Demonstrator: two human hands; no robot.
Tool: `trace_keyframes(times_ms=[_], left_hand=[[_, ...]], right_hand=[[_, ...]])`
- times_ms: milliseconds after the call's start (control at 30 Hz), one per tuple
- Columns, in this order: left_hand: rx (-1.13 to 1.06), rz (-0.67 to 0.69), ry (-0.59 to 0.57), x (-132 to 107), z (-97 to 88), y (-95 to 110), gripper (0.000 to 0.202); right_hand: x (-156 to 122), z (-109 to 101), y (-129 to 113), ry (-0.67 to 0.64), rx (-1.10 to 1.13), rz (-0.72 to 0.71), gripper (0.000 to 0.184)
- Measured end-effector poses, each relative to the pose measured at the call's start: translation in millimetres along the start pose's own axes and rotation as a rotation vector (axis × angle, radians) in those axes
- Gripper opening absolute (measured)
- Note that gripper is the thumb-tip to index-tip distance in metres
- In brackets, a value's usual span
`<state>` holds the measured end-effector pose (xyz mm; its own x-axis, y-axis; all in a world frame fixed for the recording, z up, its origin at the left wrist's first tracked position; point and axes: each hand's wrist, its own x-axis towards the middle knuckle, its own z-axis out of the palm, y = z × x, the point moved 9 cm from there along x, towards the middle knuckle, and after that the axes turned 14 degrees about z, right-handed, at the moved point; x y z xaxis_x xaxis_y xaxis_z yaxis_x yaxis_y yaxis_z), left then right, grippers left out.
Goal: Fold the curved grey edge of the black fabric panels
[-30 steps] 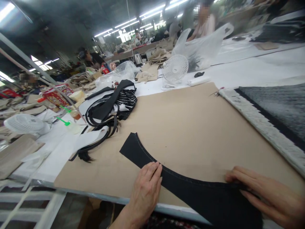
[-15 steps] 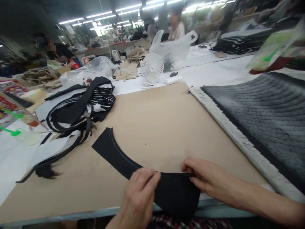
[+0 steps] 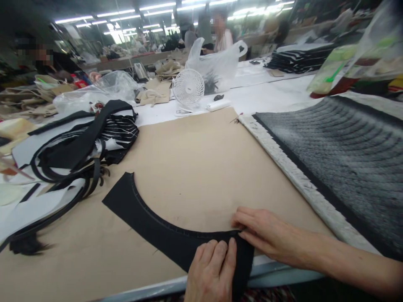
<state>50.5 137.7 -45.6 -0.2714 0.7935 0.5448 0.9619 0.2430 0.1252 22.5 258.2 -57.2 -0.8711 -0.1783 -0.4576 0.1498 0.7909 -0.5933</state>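
A curved black fabric piece (image 3: pixel 145 218) lies on brown paper, its right end reaching the near table edge. A narrow folded strip follows its inner curve. My left hand (image 3: pixel 212 268) rests on the piece near that right end, fingers lying flat and pointing away from me. At the far right of the inner edge, my right hand (image 3: pixel 261 233) pinches the folded edge between thumb and fingers. The two hands are close together, with the folded edge passing just beyond my left fingertips.
Brown paper (image 3: pixel 189 159) covers the middle of the table. Black and striped pieces with cords (image 3: pixel 85 142) are heaped at left. A dark grey textured sheet (image 3: pixel 340 159) lies at right. Behind stand a small white fan (image 3: pixel 189 90) and a plastic bag (image 3: pixel 217 67). People are farther back.
My left hand has come off the inner edge and lies lower on the piece, its fingers now flatter. My right hand stays at the folded edge. The whole view has shifted slightly.
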Motion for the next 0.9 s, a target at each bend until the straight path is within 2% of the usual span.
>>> trace_keyframes(times_ms=[100,233,533,900], left_hand=[[0.008,-0.068,0.011,-3,5.5,0,0.042],[0.03,-0.072,0.022,-3,7.8,2,0.042],[0.022,-0.09,0.005,-2,8.2,2,0.041],[0.001,-0.125,0.027,-5,10.3,2,0.042]], right_hand=[[1,2,-3,-0.001,-0.103,-0.036,0.013],[0,4,-5,0.034,-0.205,-0.078,0.015],[9,-4,8,0.083,0.064,0.09,0.016],[10,-10,4,-0.027,0.0,0.056,0.012]])
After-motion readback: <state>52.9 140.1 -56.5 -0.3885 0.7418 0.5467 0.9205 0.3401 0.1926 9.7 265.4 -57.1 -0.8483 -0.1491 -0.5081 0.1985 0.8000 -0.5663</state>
